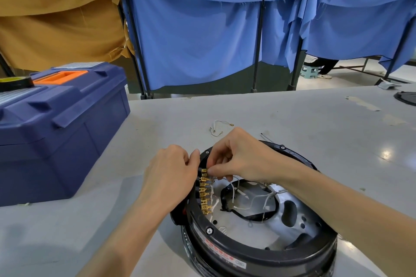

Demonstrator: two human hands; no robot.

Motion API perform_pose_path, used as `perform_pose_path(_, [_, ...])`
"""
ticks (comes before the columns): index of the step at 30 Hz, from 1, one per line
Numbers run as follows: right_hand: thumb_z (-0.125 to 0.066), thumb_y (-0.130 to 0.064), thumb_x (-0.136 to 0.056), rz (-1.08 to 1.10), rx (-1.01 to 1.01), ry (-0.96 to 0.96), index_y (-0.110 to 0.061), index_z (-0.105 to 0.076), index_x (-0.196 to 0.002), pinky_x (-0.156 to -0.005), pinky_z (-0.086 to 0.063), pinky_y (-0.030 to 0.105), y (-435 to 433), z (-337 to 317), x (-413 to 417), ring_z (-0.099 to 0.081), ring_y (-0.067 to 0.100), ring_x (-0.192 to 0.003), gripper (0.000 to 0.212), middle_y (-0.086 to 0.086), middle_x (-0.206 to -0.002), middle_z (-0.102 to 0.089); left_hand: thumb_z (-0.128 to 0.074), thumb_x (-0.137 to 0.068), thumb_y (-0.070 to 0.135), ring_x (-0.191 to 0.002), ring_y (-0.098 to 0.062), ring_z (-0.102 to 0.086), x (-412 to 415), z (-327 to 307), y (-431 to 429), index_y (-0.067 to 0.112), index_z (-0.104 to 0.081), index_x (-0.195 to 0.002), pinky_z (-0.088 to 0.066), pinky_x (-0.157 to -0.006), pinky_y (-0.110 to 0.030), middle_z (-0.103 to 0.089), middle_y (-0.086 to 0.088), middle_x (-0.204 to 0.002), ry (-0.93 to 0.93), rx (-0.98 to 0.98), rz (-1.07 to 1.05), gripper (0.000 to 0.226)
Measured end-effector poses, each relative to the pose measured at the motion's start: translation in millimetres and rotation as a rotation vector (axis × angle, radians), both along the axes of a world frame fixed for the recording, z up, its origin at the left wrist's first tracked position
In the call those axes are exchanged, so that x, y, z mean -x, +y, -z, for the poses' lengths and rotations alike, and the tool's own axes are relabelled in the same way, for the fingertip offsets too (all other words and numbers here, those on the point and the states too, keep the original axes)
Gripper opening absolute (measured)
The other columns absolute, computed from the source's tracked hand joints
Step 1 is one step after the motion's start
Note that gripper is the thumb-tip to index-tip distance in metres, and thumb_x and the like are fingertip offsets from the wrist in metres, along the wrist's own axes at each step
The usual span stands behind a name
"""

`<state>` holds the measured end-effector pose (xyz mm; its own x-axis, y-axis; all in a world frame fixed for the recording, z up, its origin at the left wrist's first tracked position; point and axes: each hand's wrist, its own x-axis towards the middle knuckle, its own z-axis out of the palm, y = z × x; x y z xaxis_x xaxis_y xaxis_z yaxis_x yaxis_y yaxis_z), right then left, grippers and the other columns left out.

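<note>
Brass terminals (204, 191) stand in a row on the left inner edge of the round black housing (258, 256). The housing lies open side up on the grey table (292, 119), right in front of me. From my feed, the right hand (243, 157) comes in over the far rim with its fingers bent down. Thumb and forefinger are closed in a pinch on the topmost terminal (204, 171) at the far end of the row, while the other fingers curl loosely above the opening.

The left hand (171, 173) sits against the outside of the housing just beside the same row. Its fingers are curled round the rim and the thumb tip rests on the rim's top edge. Its fingertips are hidden behind the back of the hand, so I cannot see how deep that hold goes.

White wires (254, 200) run from the terminals across the metal plate inside the housing. A loose wire piece (217, 127) lies on the table just beyond the right hand. A dark blue toolbox (56, 132) with an orange handle stands on the table to the left, and a tape roll (13, 82) sits on its lid. Blue cloth (202, 40) and tan cloth (56, 18) hang behind the table.
</note>
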<state>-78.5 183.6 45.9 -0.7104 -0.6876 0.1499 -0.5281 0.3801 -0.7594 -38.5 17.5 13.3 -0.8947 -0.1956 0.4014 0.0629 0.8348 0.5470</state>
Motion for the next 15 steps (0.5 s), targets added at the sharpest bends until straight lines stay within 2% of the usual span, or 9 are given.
perform_pose_path(5, [-0.079, -0.023, -0.08, 0.052, -0.084, 0.094, -0.011, -0.077, -0.082, -0.063, -0.055, 0.025, 3, -3, -3, -0.066, 0.01, -0.061, 0.012, 0.001, -0.071, -0.073, -0.056, -0.092, 0.037, -0.046, -0.027, -0.031, -4, -3, -1, 0.014, -0.025, -0.044, -0.031, -0.048, -0.033, -0.026, 0.001, -0.04, -0.014, 0.017, -0.024, 0.061])
perform_pose_path(8, [-0.084, -0.033, -0.074, 0.131, -0.077, 0.186, -0.021, -0.077, -0.082, -0.065, -0.049, 0.018, 10, -6, -5, -0.062, 0.003, -0.072, 0.016, -0.006, -0.079, -0.07, -0.058, -0.089, 0.041, -0.042, -0.022, -0.03, -8, -10, -6, 0.014, -0.025, -0.042, -0.026, -0.045, -0.029, -0.025, 0.001, -0.034, -0.014, 0.041, -0.039, 0.063])
perform_pose_path(11, [-0.088, -0.03, -0.068, 0.071, -0.057, 0.221, -0.027, -0.076, -0.08, -0.07, -0.042, 0.014, 9, -10, -8, -0.056, 0.002, -0.079, 0.017, -0.007, -0.085, -0.066, -0.056, -0.087, 0.048, -0.041, -0.019, -0.023, -11, -14, -9, 0.014, -0.022, -0.044, -0.022, -0.044, -0.027, -0.022, 0.001, -0.034, -0.065, 0.091, -0.022, 0.065])
perform_pose_path(15, [-0.086, -0.022, -0.071, -0.002, -0.115, 0.274, -0.021, -0.078, -0.077, -0.071, -0.039, 0.014, 3, -9, -15, -0.05, 0.005, -0.086, 0.011, -0.005, -0.088, -0.065, -0.055, -0.089, 0.051, -0.045, -0.021, -0.02, -13, -14, -6, 0.015, -0.02, -0.047, -0.018, -0.043, -0.028, -0.016, 0.0, -0.037, -0.119, 0.148, -0.014, 0.065])
